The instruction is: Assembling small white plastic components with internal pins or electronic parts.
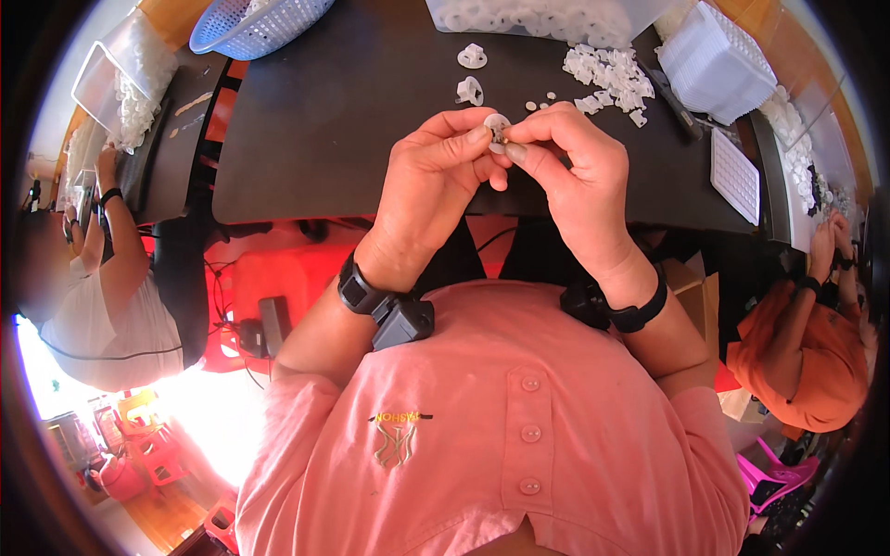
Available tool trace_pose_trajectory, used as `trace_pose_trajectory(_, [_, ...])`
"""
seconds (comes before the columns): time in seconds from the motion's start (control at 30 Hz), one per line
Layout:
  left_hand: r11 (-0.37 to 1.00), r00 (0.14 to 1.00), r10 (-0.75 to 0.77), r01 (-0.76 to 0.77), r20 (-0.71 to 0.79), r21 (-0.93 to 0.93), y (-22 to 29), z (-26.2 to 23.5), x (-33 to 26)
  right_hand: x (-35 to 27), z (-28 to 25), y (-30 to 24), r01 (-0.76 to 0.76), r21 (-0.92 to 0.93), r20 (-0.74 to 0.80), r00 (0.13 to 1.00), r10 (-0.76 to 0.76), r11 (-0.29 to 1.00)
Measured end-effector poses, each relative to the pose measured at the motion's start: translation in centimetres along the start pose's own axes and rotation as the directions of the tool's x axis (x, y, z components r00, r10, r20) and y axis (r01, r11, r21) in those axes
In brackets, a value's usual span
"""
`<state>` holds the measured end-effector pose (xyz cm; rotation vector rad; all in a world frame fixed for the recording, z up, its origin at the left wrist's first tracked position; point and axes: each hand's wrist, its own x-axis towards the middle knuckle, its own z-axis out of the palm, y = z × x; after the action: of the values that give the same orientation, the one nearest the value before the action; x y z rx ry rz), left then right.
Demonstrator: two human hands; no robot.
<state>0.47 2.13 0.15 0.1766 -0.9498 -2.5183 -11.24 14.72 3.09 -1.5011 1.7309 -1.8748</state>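
Observation:
Just above the near part of the dark table, my two hands meet at a small round white plastic part (497,121) with a darker, metallic-looking middle. My left hand (433,162) pinches it from the left between thumb and fingers. From the other side, my right hand (579,171) is closed, with thumb and forefinger pressed at the part's dark middle; whether a smaller piece sits between those fingertips is too small to tell. Beyond my hands lie two loose white plastic parts, one farther off (472,56) and one nearer (470,91).
A heap of white plastic pieces (607,76) lies at the back right of the table (306,139), near a stack of clear trays (714,60). A translucent bin (556,18) and a blue basket (264,28) stand at the back. People work at left and right.

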Motion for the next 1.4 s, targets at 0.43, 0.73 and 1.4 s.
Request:
trace_pose_trajectory(0.43, [1.0, 1.0, 0.003, -0.004, -0.02, -0.015, -0.2, -0.1, -0.1, 0.6, -0.1, 0.2, -0.249, 0.178, 0.042, 0.968, 0.246, 0.952])
trace_pose_trajectory(0.73, [0.999, 0.999, 0.016, -0.017, -0.047, -0.038, -0.4, 0.0, -0.2, 0.7, 0.4, 0.7, -0.28, 0.19, 0.012, 0.959, 0.283, 0.941])
trace_pose_trajectory(1.4, [0.997, 0.998, 0.039, -0.041, -0.048, -0.06, -0.4, -0.3, 0.1, 1.8, 0.7, 1.1, -0.16, 0.109, 0.096, 0.984, 0.149, 0.981])
